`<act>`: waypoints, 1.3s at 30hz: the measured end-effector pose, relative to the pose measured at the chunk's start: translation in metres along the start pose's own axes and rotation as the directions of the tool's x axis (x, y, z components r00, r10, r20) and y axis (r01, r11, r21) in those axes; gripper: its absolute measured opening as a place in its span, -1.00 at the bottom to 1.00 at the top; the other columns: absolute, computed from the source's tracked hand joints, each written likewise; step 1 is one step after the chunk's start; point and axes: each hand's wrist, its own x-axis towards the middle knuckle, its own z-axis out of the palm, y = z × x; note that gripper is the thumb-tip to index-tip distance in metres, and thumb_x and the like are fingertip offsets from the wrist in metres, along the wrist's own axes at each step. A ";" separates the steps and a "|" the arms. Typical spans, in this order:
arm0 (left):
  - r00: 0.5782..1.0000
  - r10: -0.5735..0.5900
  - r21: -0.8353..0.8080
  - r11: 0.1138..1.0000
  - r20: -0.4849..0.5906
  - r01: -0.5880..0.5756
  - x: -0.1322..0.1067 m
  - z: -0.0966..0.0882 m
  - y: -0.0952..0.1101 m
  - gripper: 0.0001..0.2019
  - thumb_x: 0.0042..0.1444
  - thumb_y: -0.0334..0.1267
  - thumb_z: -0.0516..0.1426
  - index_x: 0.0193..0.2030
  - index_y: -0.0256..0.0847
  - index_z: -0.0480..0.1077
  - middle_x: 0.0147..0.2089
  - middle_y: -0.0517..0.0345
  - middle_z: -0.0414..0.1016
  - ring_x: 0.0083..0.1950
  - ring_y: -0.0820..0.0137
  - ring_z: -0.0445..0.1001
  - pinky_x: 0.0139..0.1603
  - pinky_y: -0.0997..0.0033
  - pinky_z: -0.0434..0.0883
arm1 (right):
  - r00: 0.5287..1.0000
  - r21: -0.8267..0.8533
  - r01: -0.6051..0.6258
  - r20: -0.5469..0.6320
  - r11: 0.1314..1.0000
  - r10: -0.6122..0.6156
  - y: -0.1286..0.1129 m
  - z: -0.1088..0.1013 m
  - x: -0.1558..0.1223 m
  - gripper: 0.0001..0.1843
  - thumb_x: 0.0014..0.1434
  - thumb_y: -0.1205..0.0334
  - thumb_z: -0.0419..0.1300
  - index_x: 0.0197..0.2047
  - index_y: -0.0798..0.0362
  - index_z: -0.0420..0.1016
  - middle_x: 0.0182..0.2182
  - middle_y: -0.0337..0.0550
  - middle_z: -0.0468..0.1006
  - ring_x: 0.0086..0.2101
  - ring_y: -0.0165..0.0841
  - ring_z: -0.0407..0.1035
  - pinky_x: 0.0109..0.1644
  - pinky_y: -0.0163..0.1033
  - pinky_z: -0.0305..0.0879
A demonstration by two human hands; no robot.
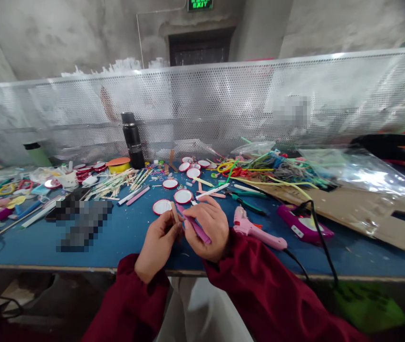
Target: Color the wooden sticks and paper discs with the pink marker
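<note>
Just above the front part of the table, my two hands meet close together. My left hand is closed on a flat, pale wooden craft stick, which points up from between thumb and fingers. In my right hand lies a purple pen-like stick, slanted with its upper end near the wooden stick. I cannot tell whether the two sticks touch. Right behind my fingers sit white, red-rimmed round lids, one of them partly covered. A pink glue gun rests to the right of my right hand.
Teal-handled pliers and a purple device with a black cable are on the right, before cardboard and tangled cords. A black bottle stands at the back; many wooden sticks lie left. A perforated metal screen borders the table.
</note>
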 end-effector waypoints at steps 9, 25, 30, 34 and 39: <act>1.000 0.012 0.002 1.000 0.006 -0.012 0.000 -0.001 -0.001 -0.86 0.16 -0.22 0.22 -0.29 -0.24 0.38 -0.35 0.22 0.41 -0.31 0.45 0.29 -0.26 0.50 0.30 | 0.999 0.008 0.031 0.019 0.999 -0.031 0.001 0.000 0.000 -0.86 0.13 0.39 0.14 -0.22 0.00 0.40 -0.41 -0.17 0.58 -0.40 -0.31 0.45 0.02 0.00 0.36; 0.999 0.032 0.084 0.996 0.027 -0.034 0.000 -0.003 -0.004 -0.84 0.22 -0.20 0.16 -0.19 -0.25 0.43 -0.25 0.16 0.49 -0.23 0.40 0.34 -0.15 0.46 0.32 | 0.998 0.024 0.053 0.028 0.998 -0.054 0.000 0.003 0.001 -0.85 0.15 0.42 0.16 -0.21 0.01 0.38 -0.40 -0.15 0.59 -0.39 -0.31 0.45 -0.03 -0.03 0.38; 0.999 0.024 0.098 0.995 0.028 -0.027 0.000 -0.003 -0.005 -0.80 0.23 -0.16 0.16 -0.12 -0.25 0.44 -0.21 0.15 0.53 -0.23 0.41 0.35 -0.14 0.46 0.32 | 0.999 0.000 0.033 0.033 0.999 -0.033 0.002 0.003 0.000 -0.87 0.16 0.42 0.15 -0.23 0.01 0.39 -0.40 -0.16 0.59 -0.39 -0.30 0.45 -0.01 -0.02 0.38; 0.999 0.024 0.083 0.996 0.027 -0.026 0.000 -0.002 -0.003 -0.79 0.23 -0.16 0.16 -0.12 -0.26 0.45 -0.21 0.15 0.53 -0.23 0.41 0.35 -0.14 0.46 0.33 | 0.999 -0.003 0.036 0.038 0.999 -0.036 0.002 0.002 -0.001 -0.86 0.16 0.41 0.14 -0.22 0.01 0.39 -0.40 -0.16 0.59 -0.38 -0.30 0.45 0.00 -0.01 0.37; 0.999 0.034 0.098 0.995 0.029 -0.037 0.000 -0.002 -0.002 -0.83 0.22 -0.19 0.16 -0.17 -0.26 0.44 -0.25 0.16 0.52 -0.26 0.42 0.34 -0.17 0.47 0.32 | 0.999 0.006 0.040 0.029 0.999 -0.041 0.001 0.002 0.000 -0.87 0.16 0.41 0.15 -0.23 0.00 0.39 -0.40 -0.16 0.59 -0.40 -0.31 0.45 -0.02 -0.03 0.39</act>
